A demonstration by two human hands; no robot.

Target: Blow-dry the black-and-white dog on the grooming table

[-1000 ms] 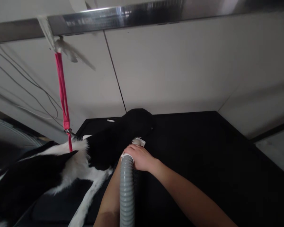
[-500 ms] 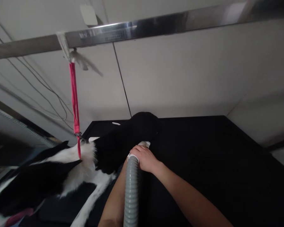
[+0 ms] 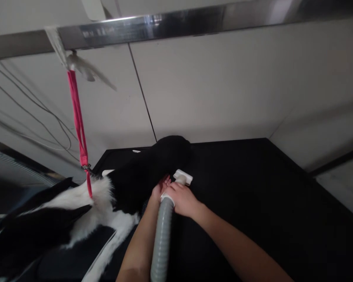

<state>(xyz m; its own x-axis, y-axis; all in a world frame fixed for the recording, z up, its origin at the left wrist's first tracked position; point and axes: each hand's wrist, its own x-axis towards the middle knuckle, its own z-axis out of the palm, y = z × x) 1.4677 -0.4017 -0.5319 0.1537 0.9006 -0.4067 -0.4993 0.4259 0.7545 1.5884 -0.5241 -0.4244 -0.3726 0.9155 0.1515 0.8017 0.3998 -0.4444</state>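
A black and white dog [image 3: 135, 182] is on a black table [image 3: 238, 188], its dark hind part stretching toward the wall. My right hand [image 3: 181, 199] is wrapped round the handle end of a grey ribbed hose [image 3: 161, 243]. Beyond those fingers, the hose's wide white nozzle head [image 3: 183, 177] points away, just right of the dog's dark fur and apart from it. Close to the dog's side, my left hand [image 3: 161, 188] has its fingers stretched out, palm partly upward, beside the hose end. Dark fur blends into the table, so the dog's outline there is hard to make out.
A pink loop leash [image 3: 78, 117] runs from a steel bar [image 3: 164, 28] down to the dog's neck. Cables [image 3: 51, 113] hang along the wall at left. A small white piece [image 3: 136, 151] lies near the table's back edge.
The nozzle head has turned and moved off the dog's fur to the right. My left hand's fingers, hidden before, now show stretched out. The view has shifted slightly to the right.
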